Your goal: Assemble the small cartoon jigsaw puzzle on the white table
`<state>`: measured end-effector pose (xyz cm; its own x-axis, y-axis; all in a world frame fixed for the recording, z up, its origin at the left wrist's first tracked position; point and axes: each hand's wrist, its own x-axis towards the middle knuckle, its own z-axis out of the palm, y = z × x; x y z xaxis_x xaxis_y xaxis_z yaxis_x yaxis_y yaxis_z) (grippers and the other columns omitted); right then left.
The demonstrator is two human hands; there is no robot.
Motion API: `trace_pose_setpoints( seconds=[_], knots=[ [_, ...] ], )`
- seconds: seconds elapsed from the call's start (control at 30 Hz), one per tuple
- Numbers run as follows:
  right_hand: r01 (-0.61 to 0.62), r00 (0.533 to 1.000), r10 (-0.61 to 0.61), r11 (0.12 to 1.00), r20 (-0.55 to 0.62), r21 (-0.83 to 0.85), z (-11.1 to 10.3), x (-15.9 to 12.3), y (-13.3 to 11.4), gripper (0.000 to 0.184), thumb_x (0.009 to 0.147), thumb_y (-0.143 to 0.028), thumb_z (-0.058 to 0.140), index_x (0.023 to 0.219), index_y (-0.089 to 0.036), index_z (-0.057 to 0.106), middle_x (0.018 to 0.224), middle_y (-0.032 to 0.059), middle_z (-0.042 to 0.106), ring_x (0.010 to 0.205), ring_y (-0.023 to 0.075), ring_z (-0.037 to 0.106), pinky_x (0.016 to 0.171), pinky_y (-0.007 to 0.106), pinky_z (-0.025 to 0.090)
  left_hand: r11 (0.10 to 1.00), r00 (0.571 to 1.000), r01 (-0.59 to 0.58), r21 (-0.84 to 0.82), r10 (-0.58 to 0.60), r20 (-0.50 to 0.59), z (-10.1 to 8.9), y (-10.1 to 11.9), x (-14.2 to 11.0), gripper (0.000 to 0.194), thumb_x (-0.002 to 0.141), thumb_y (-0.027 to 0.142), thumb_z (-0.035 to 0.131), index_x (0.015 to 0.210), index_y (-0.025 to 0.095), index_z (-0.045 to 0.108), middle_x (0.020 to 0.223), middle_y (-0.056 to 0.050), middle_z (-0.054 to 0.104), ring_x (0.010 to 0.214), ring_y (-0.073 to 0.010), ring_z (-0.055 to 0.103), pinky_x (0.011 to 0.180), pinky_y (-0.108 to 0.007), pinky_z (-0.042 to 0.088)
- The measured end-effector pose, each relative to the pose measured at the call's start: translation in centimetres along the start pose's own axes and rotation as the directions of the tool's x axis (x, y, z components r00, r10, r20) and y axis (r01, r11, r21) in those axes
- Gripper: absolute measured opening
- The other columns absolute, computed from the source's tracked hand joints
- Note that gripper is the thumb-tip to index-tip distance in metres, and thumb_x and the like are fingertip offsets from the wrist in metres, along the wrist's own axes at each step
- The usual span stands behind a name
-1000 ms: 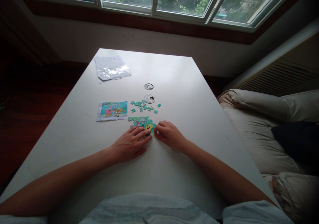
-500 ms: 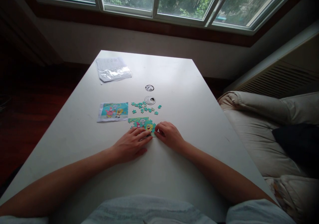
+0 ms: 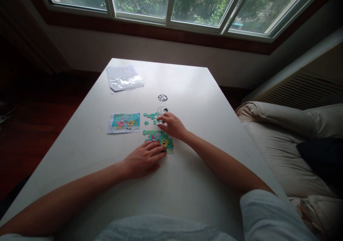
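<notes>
A partly joined jigsaw puzzle (image 3: 158,135) with cartoon figures lies on the white table. Across its lower left part rests my left hand (image 3: 146,158), flat with fingers stretched out, hiding some of the picture. My right hand (image 3: 173,125) is above the puzzle's upper right, at the loose green puzzle pieces (image 3: 151,116). Its thumb and fingertips are apart, and no piece shows between them. Some loose pieces are hidden behind this hand. To the left lies a printed reference picture (image 3: 123,123) with the same cartoon figures.
A clear plastic bag with papers (image 3: 124,78) lies at the table's far left. Two round cable holes (image 3: 162,98) are in the tabletop (image 3: 187,91) beyond the pieces. A beige sofa (image 3: 268,141) stands on the right, and a window (image 3: 142,1) is in front.
My right hand has moved from the puzzle's right edge up to the loose pieces, and its fingers have spread. My left hand stays on the puzzle. The camera view has shifted slightly.
</notes>
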<state>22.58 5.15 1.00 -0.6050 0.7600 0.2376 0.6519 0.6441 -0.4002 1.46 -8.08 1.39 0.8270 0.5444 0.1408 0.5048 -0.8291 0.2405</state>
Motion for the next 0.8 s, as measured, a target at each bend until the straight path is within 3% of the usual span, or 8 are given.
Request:
trace_pose_setpoints(
  seconds=[0.13,0.27,0.8],
  knots=[
    [-0.013,1.000,0.013,0.997,0.011,-0.075,1.3,1.3,-0.3,0.022,0.094,-0.035,0.066,0.113,-0.025,0.069,0.104,0.0070,0.063,0.101,0.0226,0.055,0.086,0.033,0.042,0.999,1.000,-0.031,-0.026,0.031,0.003,0.0,-0.1,0.0,0.046,0.099,0.033,0.054,0.144,0.022,0.052,0.151,-0.008,0.053,0.139,-0.0271,0.047,0.120,-0.046,0.033],
    [-0.060,0.998,0.060,0.996,0.000,-0.069,1.8,1.6,-0.5,0.021,0.094,-0.032,0.065,0.113,-0.024,0.069,0.099,0.0063,0.062,0.095,0.0214,0.054,0.082,0.032,0.041,0.998,0.999,-0.047,-0.038,0.047,0.011,-0.1,-0.1,0.1,0.047,0.098,0.032,0.054,0.144,0.022,0.051,0.151,-0.007,0.053,0.139,-0.0256,0.046,0.122,-0.046,0.031],
    [-0.130,0.985,0.131,0.991,0.116,-0.018,1.0,3.0,-0.7,0.025,0.091,-0.028,0.065,0.116,-0.027,0.068,0.096,0.0039,0.064,0.083,0.0183,0.054,0.070,0.028,0.035,0.998,0.999,-0.045,-0.049,0.046,0.011,0.0,-0.1,0.1,0.048,0.099,0.033,0.054,0.145,0.021,0.050,0.153,-0.006,0.052,0.142,-0.0253,0.044,0.123,-0.046,0.029]
  ],
)
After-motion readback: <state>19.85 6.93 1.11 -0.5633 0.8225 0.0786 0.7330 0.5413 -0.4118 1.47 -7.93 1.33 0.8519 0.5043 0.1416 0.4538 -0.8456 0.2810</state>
